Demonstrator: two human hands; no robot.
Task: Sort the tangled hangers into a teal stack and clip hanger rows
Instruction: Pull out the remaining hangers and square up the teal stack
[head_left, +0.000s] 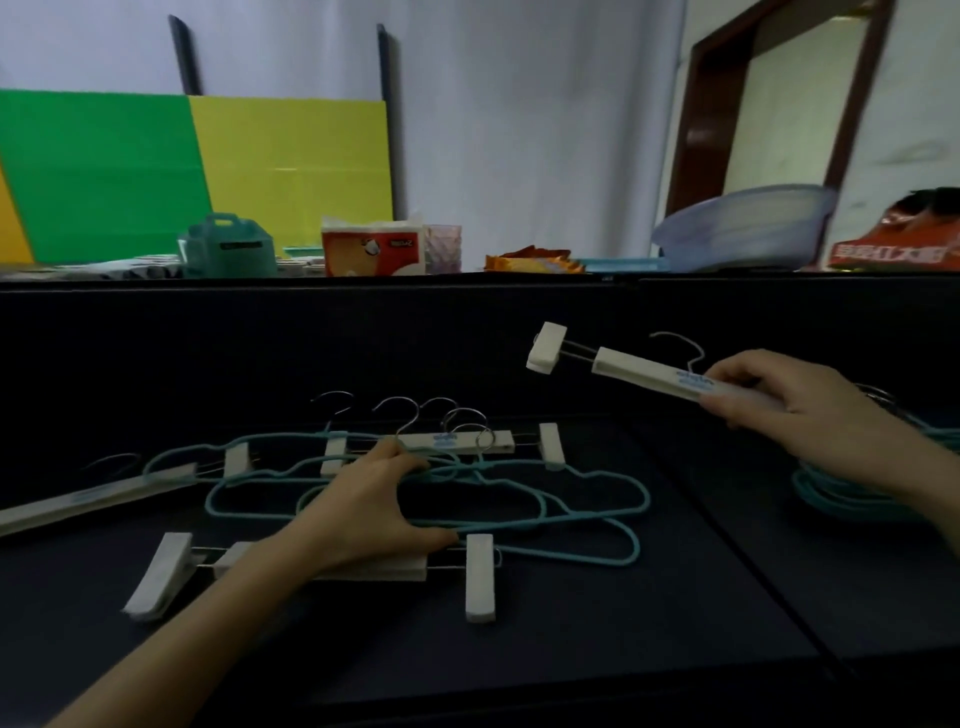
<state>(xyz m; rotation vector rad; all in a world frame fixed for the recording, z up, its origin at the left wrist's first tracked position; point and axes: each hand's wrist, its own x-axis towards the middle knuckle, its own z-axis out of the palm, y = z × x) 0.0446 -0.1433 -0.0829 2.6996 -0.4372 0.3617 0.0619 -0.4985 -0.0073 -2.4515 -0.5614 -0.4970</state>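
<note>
Several teal hangers (467, 499) lie snarled mid-table under the flat, spread left hand (374, 509); the right hand (795, 405) grips a clip hanger (639, 371) aloft, far right; its hook may, I think, snag the teal stack (852, 493) beneath.

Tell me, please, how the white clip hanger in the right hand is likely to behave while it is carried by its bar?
The white clip hanger with a metal hook probably stays stiff: its bar juts straight out of the right hand without sagging. It seems light, held by the fingers alone. The end clip sits on thin wires, so it may slide or wobble.
</note>
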